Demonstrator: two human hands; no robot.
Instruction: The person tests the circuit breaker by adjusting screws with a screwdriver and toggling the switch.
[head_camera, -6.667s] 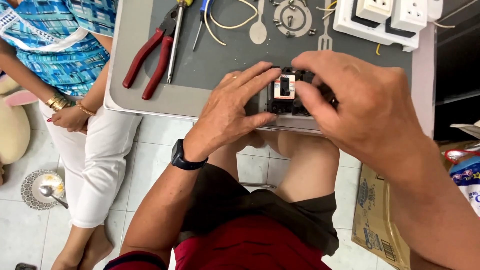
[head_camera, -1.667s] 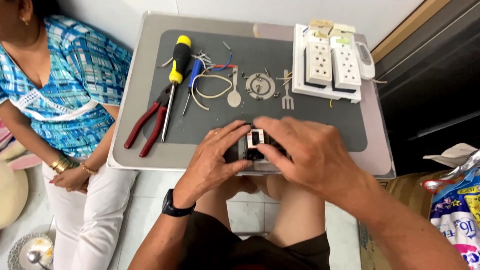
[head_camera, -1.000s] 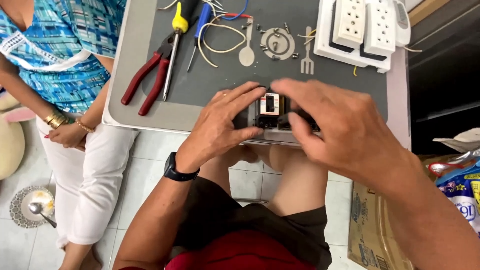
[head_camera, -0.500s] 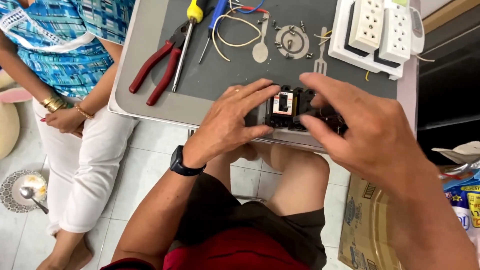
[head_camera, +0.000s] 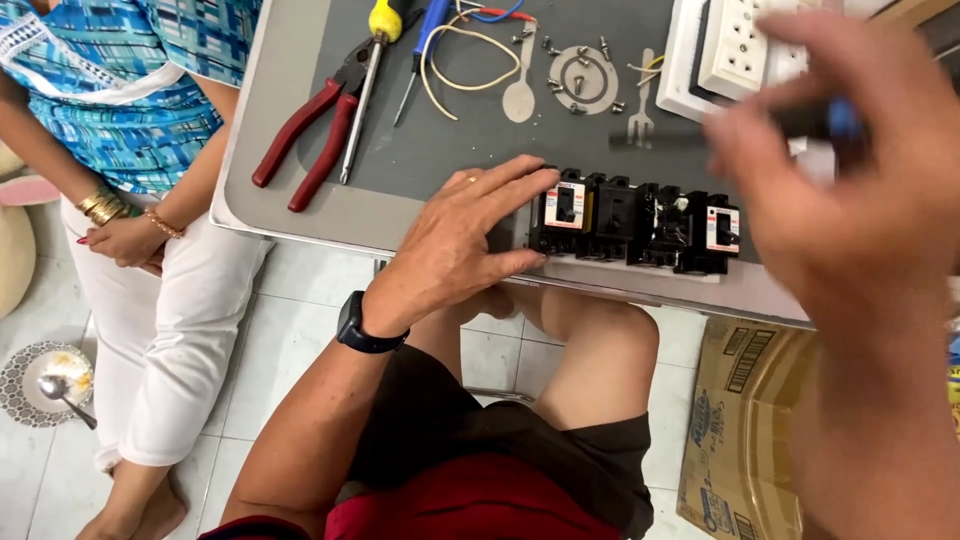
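The left hand (head_camera: 470, 235) lies flat on the grey worktop (head_camera: 470, 140) near its front edge, fingers (head_camera: 520, 182) stretched out and pressed against the left end of a row of black circuit breakers (head_camera: 640, 222), steadying it rather than gripping it. The breakers sit side by side along the worktop's near edge, two of them showing white and red labels. The right hand (head_camera: 850, 170) is raised close to the camera and blurred, its fingers clenched around a dark tool with a blue handle (head_camera: 790, 125), whose shaft points left above the breakers. Further back on the worktop lie red-handled pliers (head_camera: 310, 135), a yellow-handled screwdriver (head_camera: 372, 60), a loop of pale wire (head_camera: 470, 60), loose screws inside a small ring (head_camera: 585, 75) and a white socket block (head_camera: 745, 45). Another person in a blue patterned top (head_camera: 130, 90) and white trousers stands at the left of the worktop. A cardboard box (head_camera: 745, 420) rests on the tiled floor
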